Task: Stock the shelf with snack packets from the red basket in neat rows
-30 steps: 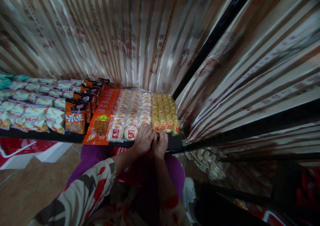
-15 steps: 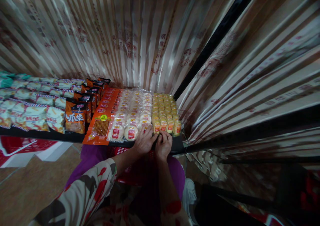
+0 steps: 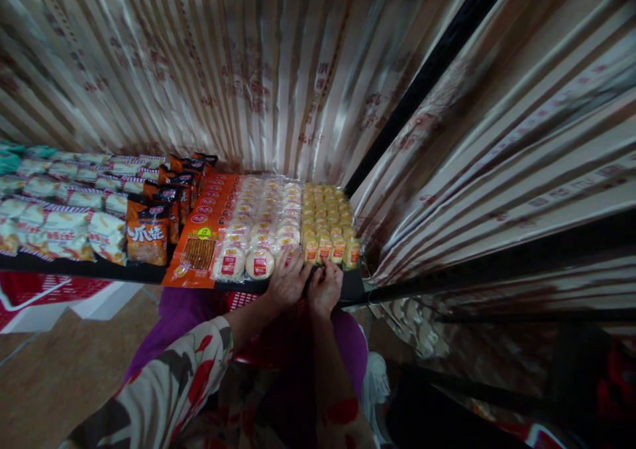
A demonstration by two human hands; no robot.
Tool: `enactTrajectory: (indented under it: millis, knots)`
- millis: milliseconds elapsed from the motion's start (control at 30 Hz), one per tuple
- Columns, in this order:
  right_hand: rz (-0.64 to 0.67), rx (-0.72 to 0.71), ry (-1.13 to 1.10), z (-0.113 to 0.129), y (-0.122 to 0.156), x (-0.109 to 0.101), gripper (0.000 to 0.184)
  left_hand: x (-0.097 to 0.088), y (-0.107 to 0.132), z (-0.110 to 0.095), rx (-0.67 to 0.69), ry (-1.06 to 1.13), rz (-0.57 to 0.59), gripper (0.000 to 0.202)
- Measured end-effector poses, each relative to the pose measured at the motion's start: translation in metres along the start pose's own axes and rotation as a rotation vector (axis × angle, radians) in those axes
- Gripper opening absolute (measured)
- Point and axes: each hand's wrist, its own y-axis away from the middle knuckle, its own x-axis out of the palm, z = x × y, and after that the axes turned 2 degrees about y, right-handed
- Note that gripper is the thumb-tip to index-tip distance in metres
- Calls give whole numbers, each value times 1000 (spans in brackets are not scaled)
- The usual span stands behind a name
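Both hands rest at the front edge of a dark shelf (image 3: pixel 99 271) packed with snacks. My left hand (image 3: pixel 288 278) lies over the front of the rows of round white buns in clear wrappers (image 3: pixel 261 227), fingers curled on a pack there. My right hand (image 3: pixel 325 287) sits beside it, fingers bent and pinching at the front row of small yellow cake packs (image 3: pixel 328 230). What the fingers grip is hidden between the two hands.
Orange flat packs (image 3: pixel 203 237) and dark orange bags (image 3: pixel 149 234) lie left of the buns, then white snack bags (image 3: pixel 64 227). Striped plastic curtains (image 3: pixel 278 71) hang behind and to the right, with a black post (image 3: pixel 427 71). A red basket (image 3: pixel 243 300) sits under the shelf.
Both hands have shifted slightly right and forward, from the buns' front edge toward the front row of yellow cake packs. The packs on the shelf look unmoved.
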Motion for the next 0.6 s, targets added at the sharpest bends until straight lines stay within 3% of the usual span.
enactTrajectory:
  millis: [600]
  knots:
    - [5,-15,27,2,1,-1,36,7,2,-10,-74,22,-19,35]
